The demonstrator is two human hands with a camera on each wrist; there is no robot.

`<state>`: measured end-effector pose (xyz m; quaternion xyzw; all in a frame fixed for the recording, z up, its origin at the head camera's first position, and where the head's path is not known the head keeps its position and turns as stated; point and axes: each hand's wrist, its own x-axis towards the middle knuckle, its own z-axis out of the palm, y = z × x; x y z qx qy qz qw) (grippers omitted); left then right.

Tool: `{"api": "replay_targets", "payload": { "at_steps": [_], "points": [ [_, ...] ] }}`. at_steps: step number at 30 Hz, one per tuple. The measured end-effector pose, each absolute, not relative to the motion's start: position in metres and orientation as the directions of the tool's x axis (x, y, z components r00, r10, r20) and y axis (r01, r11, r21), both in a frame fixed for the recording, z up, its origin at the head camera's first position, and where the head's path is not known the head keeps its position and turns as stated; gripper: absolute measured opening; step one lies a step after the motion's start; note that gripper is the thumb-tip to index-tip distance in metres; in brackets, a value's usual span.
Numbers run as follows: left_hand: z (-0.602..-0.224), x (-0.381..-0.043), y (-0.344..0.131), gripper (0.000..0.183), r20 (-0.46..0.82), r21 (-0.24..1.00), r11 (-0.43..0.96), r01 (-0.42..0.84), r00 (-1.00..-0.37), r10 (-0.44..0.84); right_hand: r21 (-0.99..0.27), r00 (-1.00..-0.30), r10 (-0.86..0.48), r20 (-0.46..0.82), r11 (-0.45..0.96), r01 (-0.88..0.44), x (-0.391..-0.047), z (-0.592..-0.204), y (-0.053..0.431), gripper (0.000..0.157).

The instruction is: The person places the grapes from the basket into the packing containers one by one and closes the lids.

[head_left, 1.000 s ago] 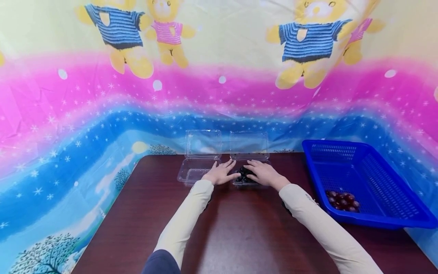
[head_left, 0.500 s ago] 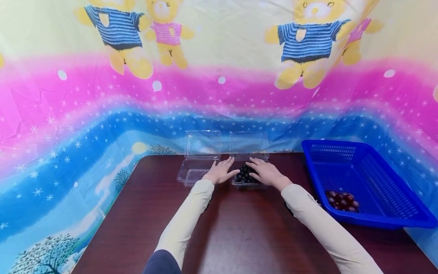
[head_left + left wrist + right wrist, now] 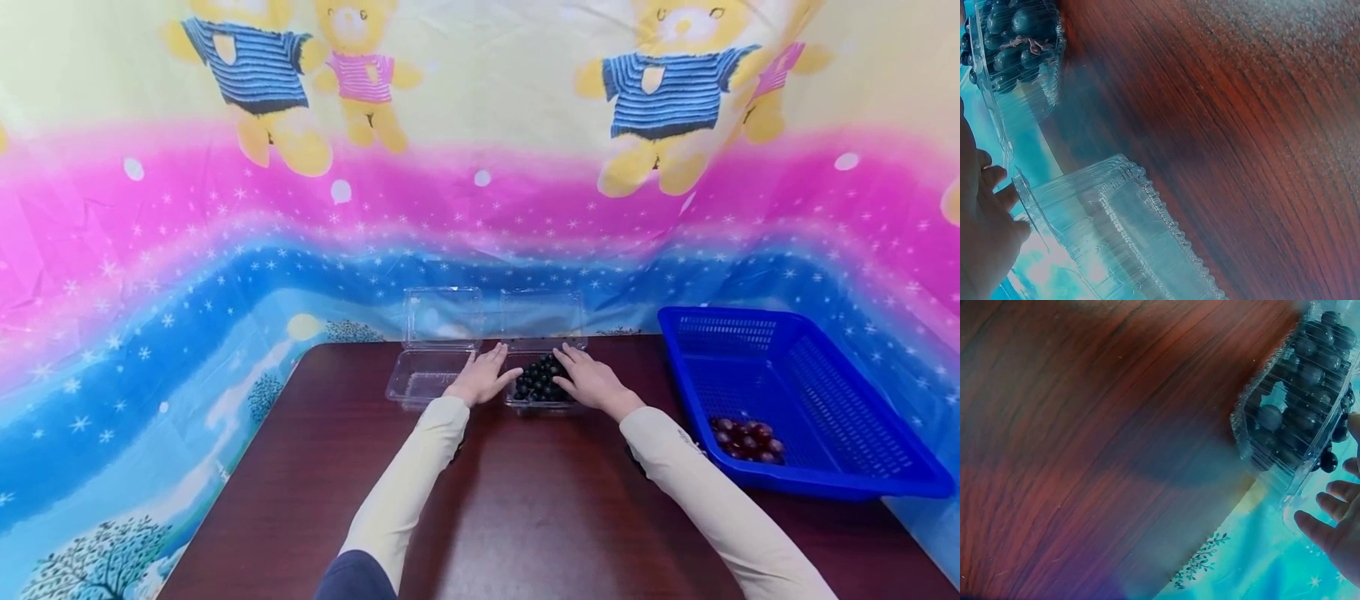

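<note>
Likely settling black grapes (image 3: 536, 384) in right clear clamshell (image 3: 540, 407), between left hand (image 3: 480, 380) and right hand (image 3: 596, 382). Holding fingers straight with thumbs spread, pinching nothing visible. Next, probably lift 2 hands clear, then fold far lid (image 3: 542, 315) over.

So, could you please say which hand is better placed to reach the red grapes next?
Probably the right hand: it is nearer the blue basket holding the red grapes, while the left hand is beyond the dark grapes.

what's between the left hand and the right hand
Dark grapes in a clear container lie between the left hand and the right hand, as the head view shows.
</note>
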<state>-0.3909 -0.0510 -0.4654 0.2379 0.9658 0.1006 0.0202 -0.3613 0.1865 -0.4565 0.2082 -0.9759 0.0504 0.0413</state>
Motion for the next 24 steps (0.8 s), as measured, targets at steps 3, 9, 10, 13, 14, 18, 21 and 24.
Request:
{"api": "replay_targets", "payload": {
  "at_steps": [3,9,10,13,14,18,21,24],
  "points": [
    [-0.465,-0.391,-0.05,0.077,0.029,0.19,0.873,0.45,-0.891,0.453,-0.111,-0.922,-0.377,0.093,0.916,-0.386,-0.362,-0.459,0.19,0.06],
    [-0.465,-0.393,-0.048,0.076,0.065,0.197,0.869,0.453,-0.891,0.45,-0.143,-0.931,-0.351,0.104,0.921,-0.363,-0.364,-0.46,0.195,0.062],
    [-0.465,-0.393,-0.048,0.076,0.069,0.199,0.867,0.456,-0.889,0.452,-0.153,-0.933,-0.344,0.103,0.921,-0.357,-0.364,-0.46,0.196,0.062],
    [-0.467,-0.395,-0.046,0.076,0.086,0.209,0.861,0.463,-0.886,0.456,-0.188,-0.94,-0.328,0.088,0.922,-0.339,-0.365,-0.46,0.197,0.065],
    [-0.467,-0.396,-0.046,0.077,0.089,0.216,0.86,0.463,-0.886,0.455,-0.199,-0.942,-0.325,0.082,0.921,-0.335,-0.365,-0.46,0.197,0.065],
    [-0.469,-0.396,-0.044,0.078,0.091,0.258,0.856,0.447,-0.894,0.439,-0.228,-0.947,-0.315,0.069,0.919,-0.322,-0.366,-0.461,0.198,0.067],
    [-0.47,-0.395,-0.042,0.077,0.093,0.294,0.85,0.437,-0.898,0.43,-0.248,-0.947,-0.311,0.082,0.914,-0.321,-0.365,-0.462,0.199,0.067],
    [-0.47,-0.394,-0.04,0.076,0.092,0.344,0.839,0.421,-0.905,0.416,-0.258,-0.944,-0.312,0.103,0.908,-0.328,-0.364,-0.462,0.201,0.069]
  ]
}}
